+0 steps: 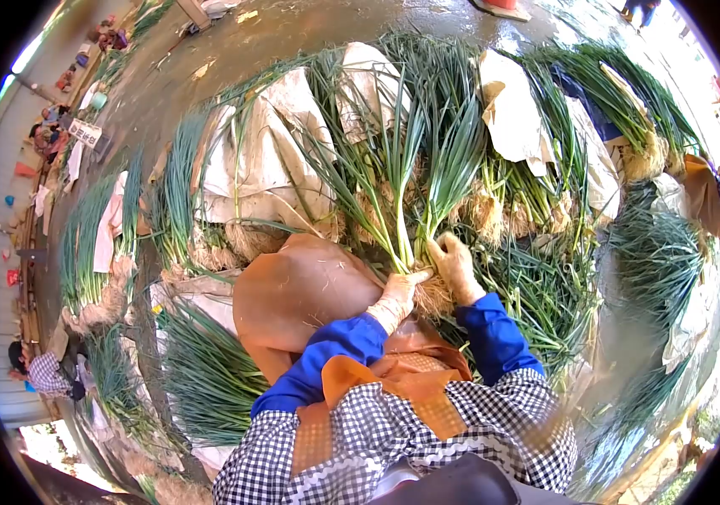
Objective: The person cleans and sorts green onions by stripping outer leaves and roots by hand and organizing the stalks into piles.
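Observation:
A small bunch of green onions stands between my hands, its long leaves fanning away from me. My left hand is closed around the white lower stalks. Pressed to the same bunch from the other side, my right hand has thumb and fingers pinched together at the stalks just above the roots. Pale stringy roots hang below and between the two hands. An orange-brown apron covers my lap, just left of my left hand.
Piles of green onions lie on both sides of me, and a loose leafy heap is by my right arm. Ahead, more bundles lie under pale sacking. Wet ground lies beyond. Another person sits far left.

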A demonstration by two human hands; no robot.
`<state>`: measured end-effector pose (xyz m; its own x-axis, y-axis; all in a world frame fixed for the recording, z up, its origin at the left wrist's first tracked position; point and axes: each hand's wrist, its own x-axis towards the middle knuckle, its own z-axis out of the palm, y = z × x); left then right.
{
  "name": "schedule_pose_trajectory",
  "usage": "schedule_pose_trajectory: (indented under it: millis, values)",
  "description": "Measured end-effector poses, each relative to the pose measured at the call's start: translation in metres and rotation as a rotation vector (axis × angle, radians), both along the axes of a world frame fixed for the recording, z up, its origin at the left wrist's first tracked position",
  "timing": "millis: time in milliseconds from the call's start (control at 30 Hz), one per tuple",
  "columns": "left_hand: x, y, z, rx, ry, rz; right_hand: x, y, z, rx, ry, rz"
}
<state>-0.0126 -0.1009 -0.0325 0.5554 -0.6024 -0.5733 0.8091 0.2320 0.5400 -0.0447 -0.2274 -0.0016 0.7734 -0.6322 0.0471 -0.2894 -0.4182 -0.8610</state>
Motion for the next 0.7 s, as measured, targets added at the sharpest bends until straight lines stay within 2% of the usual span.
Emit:
schedule_pose_trajectory:
  millis: [33, 67, 100, 167, 200, 233, 267, 300, 367, 433, 500, 533, 567, 600, 700]
  values:
    - [0.001, 0.001, -0.004, 0.059, -0.099, 0.004, 0.005, -0.002, 0.023, -0.141, 0.192, 0.019]
    - [-0.001, 0.001, -0.007, 0.15, -0.213, 0.017, 0.01, -0.001, 0.031, -0.185, 0.206, 0.032]
    - [-0.001, -0.001, -0.008, 0.143, -0.217, 0.008, 0.014, -0.001, 0.036, -0.234, 0.219, 0.047]
    - [0.001, -0.002, -0.009, 0.213, -0.341, 0.106, 0.019, -0.002, 0.028, -0.392, 0.286, 0.188]
    - [0.003, -0.001, 0.005, 0.236, -0.281, 0.105, 0.016, 0.001, 0.03, -0.395, 0.235, 0.206]
    - [0.004, 0.0, -0.019, 0.235, -0.28, 0.107, 0.009, 0.007, 0.034, -0.397, 0.191, 0.228]
    - [0.008, 0.002, -0.042, 0.098, -0.118, 0.095, 0.0, 0.008, 0.039, -0.311, 0.168, 0.317]
    - [0.009, 0.004, -0.024, 0.079, -0.146, 0.116, -0.016, 0.01, 0.049, -0.293, 0.053, 0.333]
    - [0.009, 0.007, 0.024, 0.061, -0.144, 0.166, -0.047, 0.001, 0.048, -0.275, 0.071, 0.259]
    - [0.013, 0.007, 0.022, 0.027, -0.015, 0.168, -0.068, -0.02, 0.022, -0.002, 0.034, -0.013]
    - [0.016, 0.006, 0.022, -0.007, -0.023, 0.183, -0.091, -0.061, -0.013, -0.372, 0.042, -0.108]
    - [0.016, 0.006, 0.024, -0.005, -0.048, 0.168, -0.1, -0.074, -0.013, -0.234, 0.517, -0.062]
    - [0.015, 0.006, 0.025, -0.004, -0.07, 0.152, -0.1, -0.087, -0.028, -0.684, 0.952, 0.587]
    - [0.015, 0.004, 0.025, -0.008, -0.073, 0.148, -0.095, -0.08, -0.045, -0.563, 0.727, 0.508]
    - [0.009, 0.005, 0.021, 0.051, -0.192, 0.18, -0.037, -0.014, 0.038, 0.258, 0.269, 0.142]
